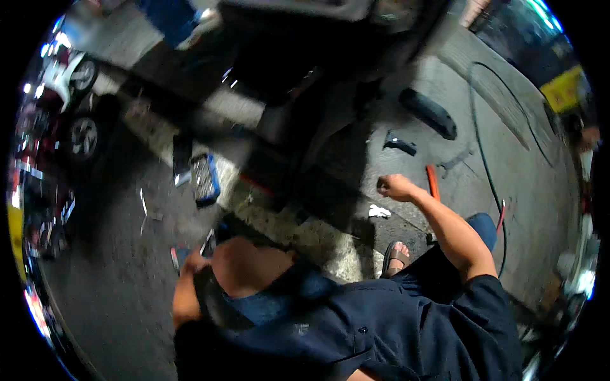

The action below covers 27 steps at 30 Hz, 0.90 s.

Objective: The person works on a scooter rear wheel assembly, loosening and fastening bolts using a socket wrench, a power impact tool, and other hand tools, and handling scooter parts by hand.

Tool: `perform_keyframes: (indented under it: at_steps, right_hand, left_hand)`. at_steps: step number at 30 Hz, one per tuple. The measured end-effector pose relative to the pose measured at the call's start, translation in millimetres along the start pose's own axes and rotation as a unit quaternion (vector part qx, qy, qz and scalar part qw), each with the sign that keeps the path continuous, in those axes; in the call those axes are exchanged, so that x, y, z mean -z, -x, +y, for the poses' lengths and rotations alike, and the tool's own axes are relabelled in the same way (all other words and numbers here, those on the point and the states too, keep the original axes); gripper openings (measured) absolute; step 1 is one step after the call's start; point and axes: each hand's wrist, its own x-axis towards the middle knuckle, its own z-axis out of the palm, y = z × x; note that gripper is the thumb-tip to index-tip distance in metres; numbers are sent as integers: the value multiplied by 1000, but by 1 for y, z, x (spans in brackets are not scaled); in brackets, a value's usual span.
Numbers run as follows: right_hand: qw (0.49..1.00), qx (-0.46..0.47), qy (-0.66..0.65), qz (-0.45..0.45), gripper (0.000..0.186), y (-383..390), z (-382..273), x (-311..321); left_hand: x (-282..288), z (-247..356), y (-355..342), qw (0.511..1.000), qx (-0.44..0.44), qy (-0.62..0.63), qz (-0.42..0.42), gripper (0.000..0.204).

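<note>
My right hand is held out over the pavement with its fingers curled closed. A dark spot shows at the fingers, too blurred to name. Close to it lie an orange bar-like piece and a crumpled white scrap. My left hand is low beside my bent knee, its fingers blurred and partly hidden. Near that hand are a shiny metal piece and a small red and grey object. A blue-edged tray of small parts rests farther ahead.
A long black cover and a black bracket-like part lie to the right. A dark green hose curves beyond them. Parked motorbikes line the left. A large dark machine fills the top centre; another person's leg is behind.
</note>
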Motion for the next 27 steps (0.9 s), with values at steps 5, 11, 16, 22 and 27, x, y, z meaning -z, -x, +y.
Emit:
perform_keyframes:
  at_steps: [5, 11, 16, 22, 27]
  right_hand:
    - [988, -20, 138, -63, 27, 11, -3, -24]
    - [984, 57, 102, -134, 32, 25, -57, -29]
    - [974, 153, 54, -159, 36, 27, -66, -71]
    - [953, 142, 55, -263, 36, 19, -18, -100]
    - [943, 115, -138, -281, 70, 74, -6, -54]
  left_hand:
    - [20, 56, -2, 996, 43, -19, -70, 81]
    - [42, 175, 35, 974, 121, -23, -191, 74]
    - [33, 317, 62, 927, 199, -35, -316, 68]
    - [-1, 475, 60, 898, 15, -3, -440, 49]
    - [-52, 529, 46, 882, 88, 249, -391, 55]
